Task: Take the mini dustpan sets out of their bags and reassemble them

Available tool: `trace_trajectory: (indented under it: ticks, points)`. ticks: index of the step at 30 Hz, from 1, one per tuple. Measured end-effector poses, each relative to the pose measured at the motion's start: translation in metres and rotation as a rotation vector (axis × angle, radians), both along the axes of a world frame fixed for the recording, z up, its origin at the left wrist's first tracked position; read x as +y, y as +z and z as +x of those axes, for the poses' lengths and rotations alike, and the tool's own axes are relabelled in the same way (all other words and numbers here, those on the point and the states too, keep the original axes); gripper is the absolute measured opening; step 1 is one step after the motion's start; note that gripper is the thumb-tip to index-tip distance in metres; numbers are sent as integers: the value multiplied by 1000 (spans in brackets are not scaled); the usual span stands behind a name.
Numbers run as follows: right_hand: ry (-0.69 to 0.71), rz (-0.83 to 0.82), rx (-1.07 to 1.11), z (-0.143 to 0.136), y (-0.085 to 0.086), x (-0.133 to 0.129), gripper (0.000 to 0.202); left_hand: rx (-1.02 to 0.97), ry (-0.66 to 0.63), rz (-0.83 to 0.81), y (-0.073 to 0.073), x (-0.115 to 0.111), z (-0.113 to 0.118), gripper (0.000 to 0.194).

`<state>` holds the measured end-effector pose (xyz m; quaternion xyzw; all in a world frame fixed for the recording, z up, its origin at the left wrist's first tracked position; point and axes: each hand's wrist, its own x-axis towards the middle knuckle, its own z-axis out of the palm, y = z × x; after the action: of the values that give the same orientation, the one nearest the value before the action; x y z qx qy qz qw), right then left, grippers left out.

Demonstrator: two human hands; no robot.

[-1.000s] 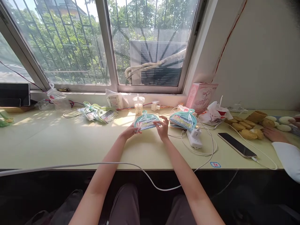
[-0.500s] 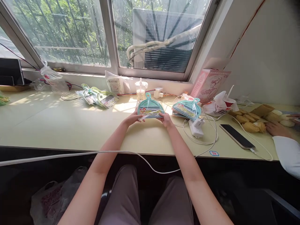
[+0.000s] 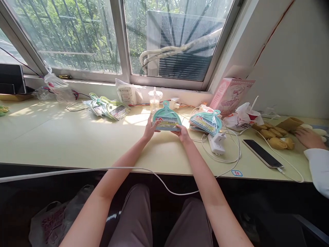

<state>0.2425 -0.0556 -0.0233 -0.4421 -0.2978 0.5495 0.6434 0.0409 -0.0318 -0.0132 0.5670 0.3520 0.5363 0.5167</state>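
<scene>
A turquoise dustpan (image 3: pixel 167 112) in clear plastic wrapping, with a printed label across its lower part, is held upright above the table. My left hand (image 3: pixel 150 129) grips its lower left side, thumb on the front. On the lower right corner, my right hand (image 3: pixel 183 132) is closed with the thumb in front. The fingers behind the dustpan are mostly hidden. To the right lies a small stack of wrapped turquoise dustpans (image 3: pixel 205 120). Wrapped green dustpans (image 3: pixel 108 107) make another pile at the back left.
Behind the dustpan stands a lidded drink cup (image 3: pixel 155 98). A white power strip (image 3: pixel 216 144), looping cables and a phone (image 3: pixel 262 153) lie to the right. A co-worker's hand (image 3: pixel 309 138) is among brown pieces at far right. A white cable (image 3: pixel 144 167) hangs across my forearms.
My left hand has shifted up the dustpan's left side, its thumb now on the front. The loose wrapping strip along the bottom no longer sticks out. The co-worker's hand has moved slightly.
</scene>
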Motion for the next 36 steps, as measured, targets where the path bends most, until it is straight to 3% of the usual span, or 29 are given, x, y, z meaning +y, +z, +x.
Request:
trace_trajectory:
  ticks: [2,5,9,14,19,22,25,27,30,33,36]
  points:
    - [12,-7,-89,1,1,-2,8,-33,75,-41,0,4,-4,67]
    - [55,1,-193,4,2,-4,6,-18,139,-178,-1,10,-10,40]
    - [58,-2,-195,5,0,-4,8,93,21,-322,-2,16,-14,28]
    - [38,30,-247,4,1,-5,24,55,81,-191,0,13,-10,30]
    - [233,259,-250,-4,9,-16,56,-47,96,-231,5,10,-10,28]
    - [304,209,-383,-19,9,-21,55,-86,49,-235,4,9,-9,31]
    - [215,102,-429,-31,5,-19,44,-53,-71,-292,-2,9,-4,38]
    - [123,89,-394,-34,2,-15,38,-4,-130,-365,-4,10,-1,44]
    - [100,122,-294,-31,3,-11,35,-43,-159,-458,-5,11,2,58]
    - [65,186,-169,-25,8,-11,32,-223,-94,-470,-2,12,-3,82]
    - [-90,274,-36,-11,18,-15,29,-312,66,-465,1,16,-13,83]
